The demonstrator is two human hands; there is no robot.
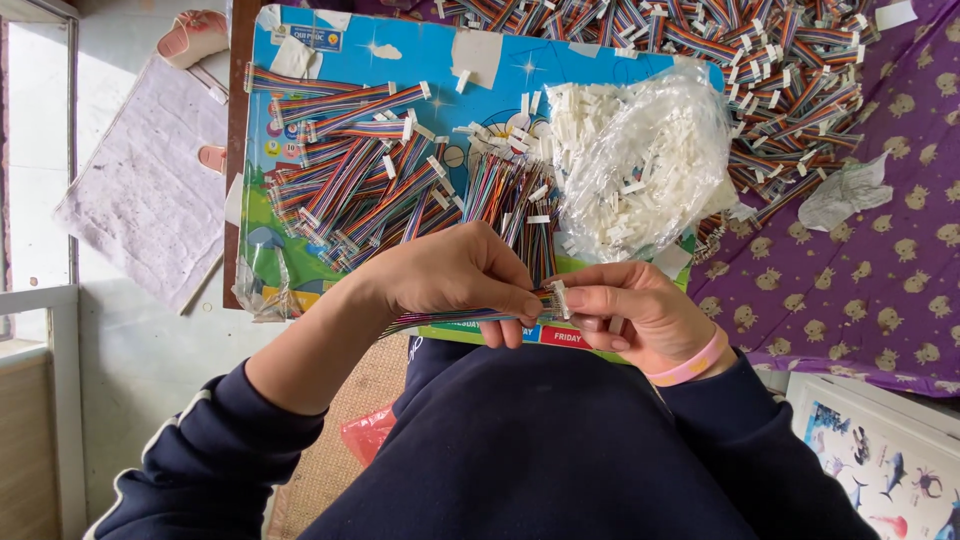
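Left hand (455,275) pinches rainbow ribbon cable (450,319) near its end, fingers closed over wires. Right hand (625,315) grips small white connector (560,298) at cable tip, thumb and forefinger pressed on it. I judge cable light, floppy; best held just behind tip. Connector tiny, hard, probably slippery; take by its sides. Both held above lap, at near edge of blue board (300,250). Beyond: finished cables (350,170) heaped on board, clear bag of white connectors (640,160), purple patterned cloth (880,280).

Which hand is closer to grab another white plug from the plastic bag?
Probably the right hand. It sits just below the plastic bag of white plugs, pinching one white plug. The left hand is gripping the rainbow wires.
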